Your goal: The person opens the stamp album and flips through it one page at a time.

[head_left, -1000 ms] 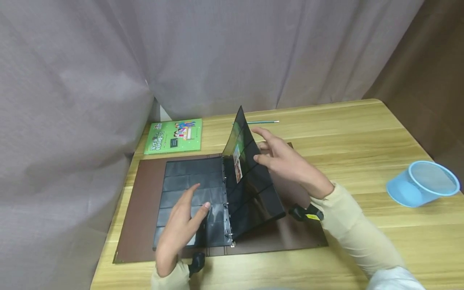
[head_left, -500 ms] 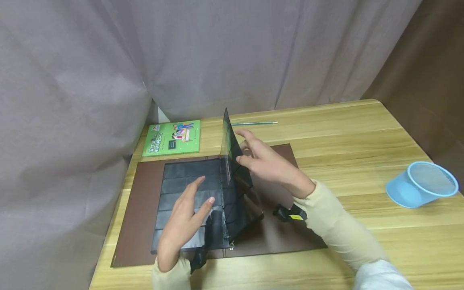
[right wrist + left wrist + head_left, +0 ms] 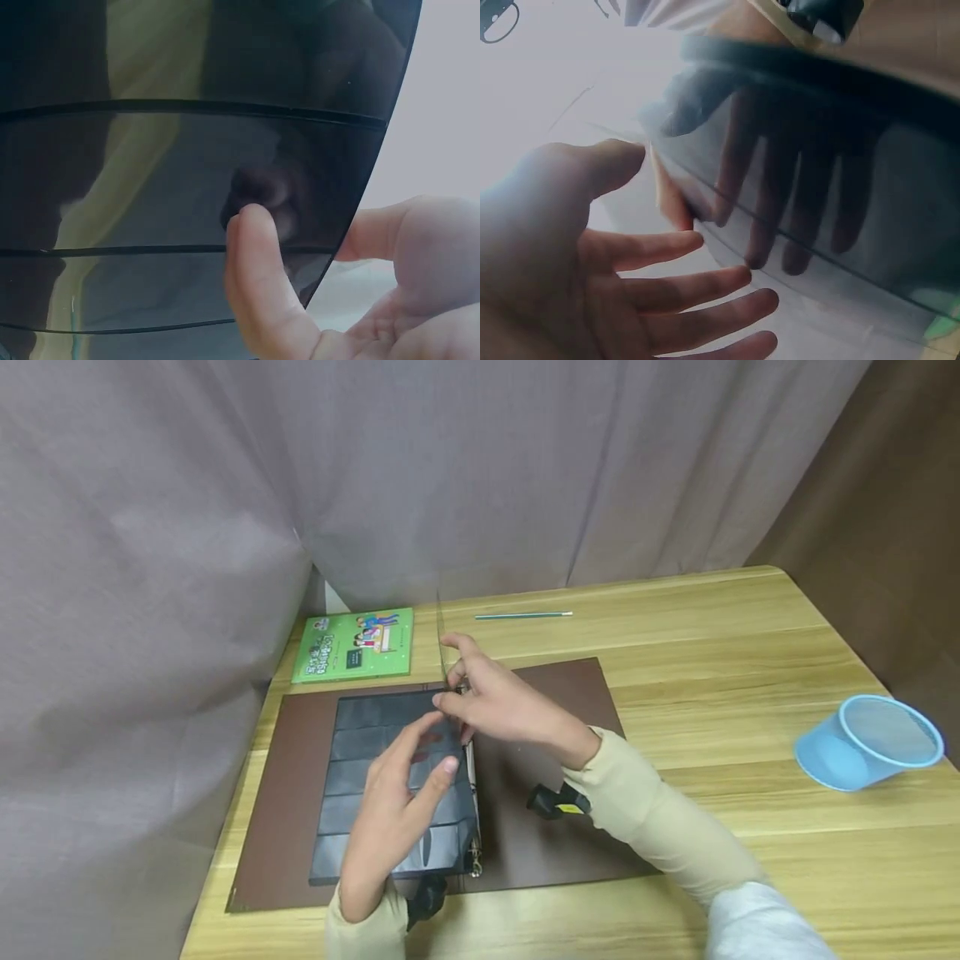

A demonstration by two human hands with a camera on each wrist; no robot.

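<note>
A brown ring binder [image 3: 277,810] lies spread on the table, with black pocket pages [image 3: 352,781] on its left side. Its metal rings [image 3: 476,860] show along the middle. One black page [image 3: 440,627] stands nearly edge-on to the head view. My right hand [image 3: 498,697] pinches that page's outer edge; in the right wrist view the pocketed page [image 3: 172,187] passes between thumb and fingers. My left hand [image 3: 390,814] hovers over the left pages with its fingers extended. In the left wrist view its fingers [image 3: 705,289] are spread beside the glossy page [image 3: 907,202], which mirrors them.
A green book [image 3: 356,645] lies behind the binder at the left. A green pencil [image 3: 523,615] rests at the back of the wooden table [image 3: 712,652]. At the right is a light-blue mesh cup [image 3: 862,747]. Grey curtain [image 3: 480,477] hangs behind.
The right hand has swung the page leftward, from leaning right to nearly upright, uncovering the right inside cover. The left hand has shifted slightly to the right.
</note>
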